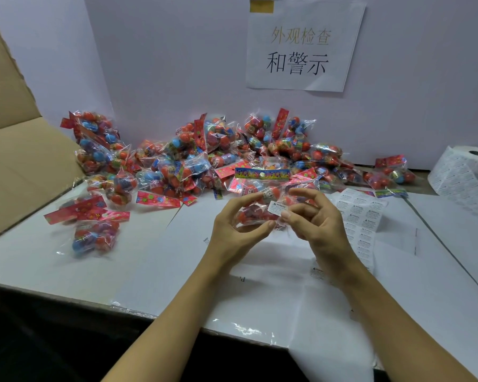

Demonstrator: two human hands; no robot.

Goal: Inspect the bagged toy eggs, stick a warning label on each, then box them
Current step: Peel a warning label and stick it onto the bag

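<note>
1. Working at the middle of the white bench (155, 260), we are keeping our hands in the bare stretch between its dark front edge and the pile of bagged eggs (204, 158) heaped against the back wall.
2. We are seeing only a flap of the cardboard box (14, 150), cut off at the left, and the label roll (464, 172) is clipped at the right edge.
3. We are gripping one bag of toy eggs (255, 205) in the left hand (238, 230), while the right hand (319, 219) is pressing a warning label (278, 207) onto it with the thumb, fingers curled.
</note>
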